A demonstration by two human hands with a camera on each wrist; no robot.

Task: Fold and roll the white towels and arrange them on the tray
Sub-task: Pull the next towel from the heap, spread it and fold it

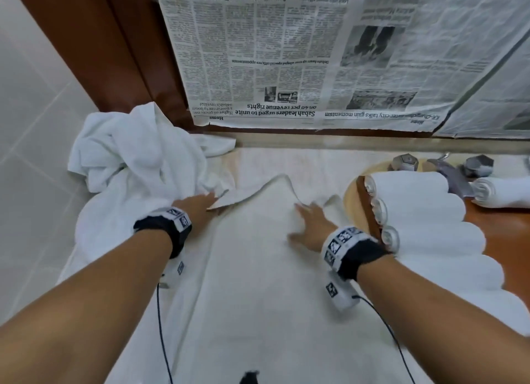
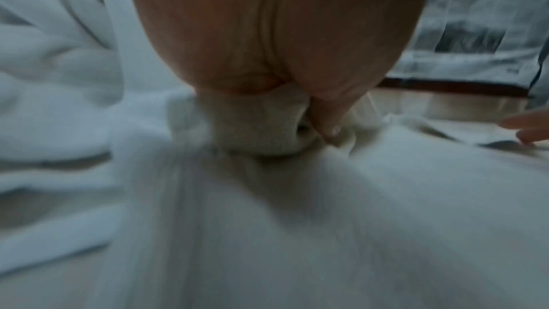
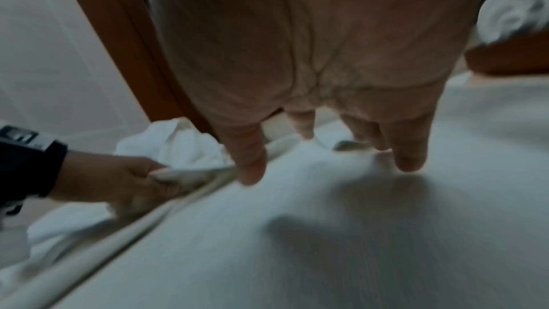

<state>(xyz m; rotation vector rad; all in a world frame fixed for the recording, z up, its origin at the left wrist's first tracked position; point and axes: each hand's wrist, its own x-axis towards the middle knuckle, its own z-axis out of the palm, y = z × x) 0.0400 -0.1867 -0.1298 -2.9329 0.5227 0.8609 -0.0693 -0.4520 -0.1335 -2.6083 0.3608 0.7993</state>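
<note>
1. Clearly the folding step is in hand: a white towel lies spread flat along the tabletop, running from the near edge of the head view up to a far edge that is lifted and buckled between the two hands.
2. To the left a heap of unfolded towels sits crumpled against the wall, touching the spread one; by my reading these are still to be done.
3. On the right, the rolled towels lie side by side on the wooden tray, with one more roll set apart farther right.
4. Behind everything, sheets of newspaper hang over the back wall, a brown wooden frame stands at the corner, and pale tiles cover the left wall. Metal tap fittings show beyond the tray.
5. The left hand grasps the towel's far left corner, thumb and fingers pinching the cloth, as the left wrist view shows.
6. The right hand is released, its fingers straight and spread over the towel, flat on it or just above; blur hides which.
7. Next, I judge, the pinched edge needs carrying over and laying straight, with the flat hand smoothing the fold before any rolling begins.
</note>
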